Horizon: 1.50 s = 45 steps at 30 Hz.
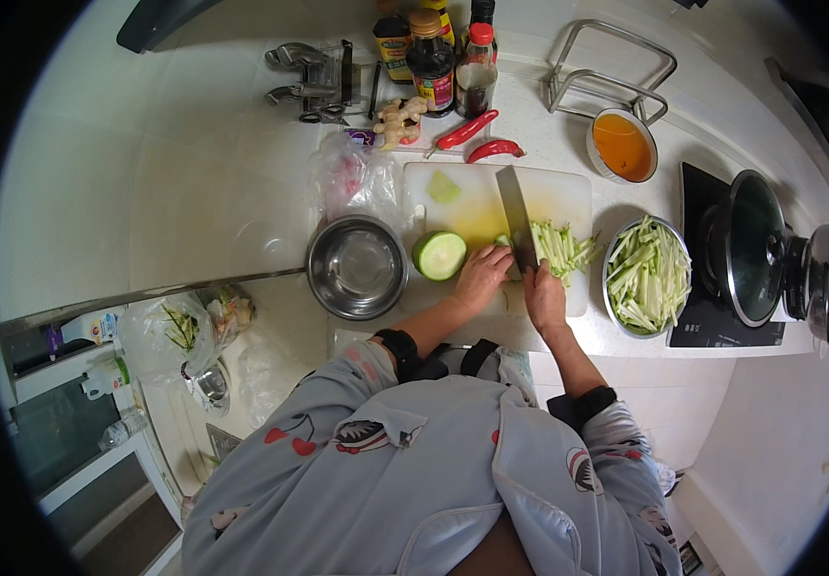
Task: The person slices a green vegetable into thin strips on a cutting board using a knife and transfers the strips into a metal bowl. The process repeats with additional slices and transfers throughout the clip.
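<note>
My right hand (545, 297) grips the handle of a cleaver (515, 209), its broad blade pointing away from me across a white cutting board (565, 189). Close to the blade's left side, my left hand (485, 277) holds down green squash slices (503, 240), mostly hidden under the curled fingers. To the right of the blade lies a pile of cut squash strips (562, 248). A thick squash piece (440, 256) rests left of my left hand, its pale cut face showing. One thin squash slice (444, 187) lies flat at the board's far left.
A steel bowl (357, 267) stands left of the board. On the right are a bowl heaped with squash strips (647, 277), a bowl of orange liquid (623, 146) and a lidded pan (753, 248) on a cooktop. Red chillies (465, 132), ginger (399, 121) and sauce bottles (431, 65) sit behind.
</note>
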Each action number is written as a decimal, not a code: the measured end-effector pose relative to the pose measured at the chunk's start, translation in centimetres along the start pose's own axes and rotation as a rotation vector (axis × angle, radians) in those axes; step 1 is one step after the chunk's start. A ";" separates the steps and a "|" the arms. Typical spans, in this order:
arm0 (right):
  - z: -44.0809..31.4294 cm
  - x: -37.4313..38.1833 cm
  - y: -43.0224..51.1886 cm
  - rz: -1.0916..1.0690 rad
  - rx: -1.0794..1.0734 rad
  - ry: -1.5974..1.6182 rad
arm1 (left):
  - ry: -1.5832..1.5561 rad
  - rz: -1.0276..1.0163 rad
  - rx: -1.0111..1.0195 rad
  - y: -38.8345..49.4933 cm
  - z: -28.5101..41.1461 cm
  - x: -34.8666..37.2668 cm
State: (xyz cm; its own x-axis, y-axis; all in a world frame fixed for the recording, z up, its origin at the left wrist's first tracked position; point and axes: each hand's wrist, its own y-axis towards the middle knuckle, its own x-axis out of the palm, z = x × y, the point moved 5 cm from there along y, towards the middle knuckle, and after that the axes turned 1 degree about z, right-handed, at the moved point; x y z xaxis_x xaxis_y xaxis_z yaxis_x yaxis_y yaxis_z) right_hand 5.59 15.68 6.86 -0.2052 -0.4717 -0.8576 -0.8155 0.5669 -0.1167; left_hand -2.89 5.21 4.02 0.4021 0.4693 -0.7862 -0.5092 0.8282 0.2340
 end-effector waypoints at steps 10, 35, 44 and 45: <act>-0.4 -2.3 -3.5 -0.158 0.049 -0.250 | 0.005 -0.024 -0.031 0.0 -0.4 0.3; 1.5 0.1 -0.9 0.014 0.046 0.243 | -0.029 0.004 -0.011 -0.5 -0.1 0.0; -0.8 -2.9 -3.7 -0.139 0.011 -0.091 | 0.020 0.036 0.012 -1.4 -0.2 -1.2; -0.8 -2.9 -3.7 -0.143 0.015 -0.134 | 0.033 0.033 0.016 -1.3 -0.2 -1.1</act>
State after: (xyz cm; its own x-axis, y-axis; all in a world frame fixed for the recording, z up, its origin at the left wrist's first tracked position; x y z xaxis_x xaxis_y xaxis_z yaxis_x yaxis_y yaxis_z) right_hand 8.78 14.45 10.14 -0.0129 -0.4550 -0.8904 -0.8227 0.5110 -0.2492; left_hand -2.78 3.58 4.44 0.3596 0.4859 -0.7966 -0.5094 0.8175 0.2688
